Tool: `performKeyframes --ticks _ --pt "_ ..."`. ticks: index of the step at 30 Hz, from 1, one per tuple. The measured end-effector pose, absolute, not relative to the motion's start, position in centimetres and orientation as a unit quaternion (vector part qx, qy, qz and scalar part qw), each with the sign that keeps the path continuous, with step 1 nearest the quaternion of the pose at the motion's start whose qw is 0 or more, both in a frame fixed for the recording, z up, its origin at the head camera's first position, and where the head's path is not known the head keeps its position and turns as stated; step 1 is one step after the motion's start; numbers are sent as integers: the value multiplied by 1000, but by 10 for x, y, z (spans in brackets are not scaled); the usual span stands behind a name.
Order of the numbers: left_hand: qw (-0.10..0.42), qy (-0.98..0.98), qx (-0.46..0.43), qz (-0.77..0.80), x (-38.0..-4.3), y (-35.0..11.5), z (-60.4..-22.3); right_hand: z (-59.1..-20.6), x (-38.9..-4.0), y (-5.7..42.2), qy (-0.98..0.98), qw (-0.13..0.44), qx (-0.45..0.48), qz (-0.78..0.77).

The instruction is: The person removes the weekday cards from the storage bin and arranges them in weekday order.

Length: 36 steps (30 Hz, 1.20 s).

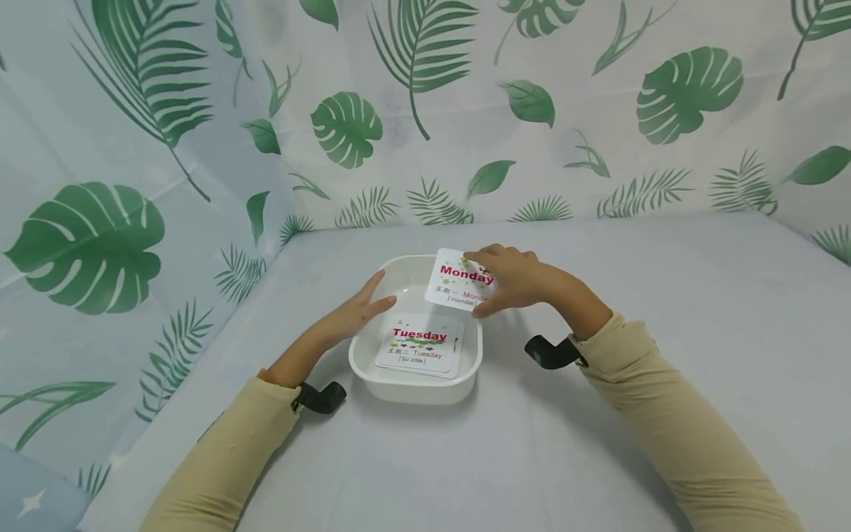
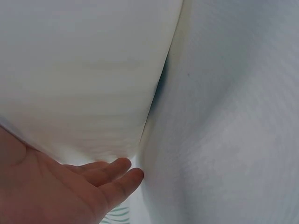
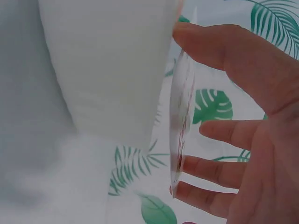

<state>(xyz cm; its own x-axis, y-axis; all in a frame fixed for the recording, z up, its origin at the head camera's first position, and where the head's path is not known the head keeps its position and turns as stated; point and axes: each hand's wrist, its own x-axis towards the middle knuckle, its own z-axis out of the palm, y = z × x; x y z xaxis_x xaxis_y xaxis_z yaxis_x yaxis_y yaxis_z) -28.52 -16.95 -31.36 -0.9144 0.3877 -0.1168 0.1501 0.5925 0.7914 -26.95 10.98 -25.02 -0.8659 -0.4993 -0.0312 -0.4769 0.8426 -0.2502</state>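
A white card [image 1: 447, 283] printed "Monday" with Chinese text is gripped by my right hand [image 1: 517, 277], its thumb at the near edge and fingers at the far edge. That card [image 3: 181, 112] appears nearly edge-on in the right wrist view, beside the basin wall. It is over the right rim of a white plastic basin [image 1: 412, 391]. Inside the basin lies a "Tuesday" card [image 1: 417, 343], with another card partly hidden beneath it. My left hand [image 1: 349, 318] rests at the basin's left rim, thumb over the edge and fingers extended along the outer wall.
The basin stands on a table covered with a pale cloth [image 1: 425, 465]. Behind and to the left hangs a white curtain [image 1: 452, 148] with green leaf prints. Black wrist devices [image 1: 552, 352] are worn at both sleeves.
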Motion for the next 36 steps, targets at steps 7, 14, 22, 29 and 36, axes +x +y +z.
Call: performKeyframes --ticks 7,14,22,29,36 --pt "141 885 145 420 -284 -169 -312 -246 -270 120 959 56 -249 -123" --pt "144 882 149 424 -284 -169 -311 -246 -272 129 961 62 -239 -123" --pt "146 881 146 426 -280 -167 -308 -248 -274 142 963 76 -232 -118" --pt "148 881 147 425 -284 -168 -310 -249 -278 149 962 87 -235 -108" --pt "146 883 146 422 -282 -168 -308 -250 -281 156 964 99 -223 -106"
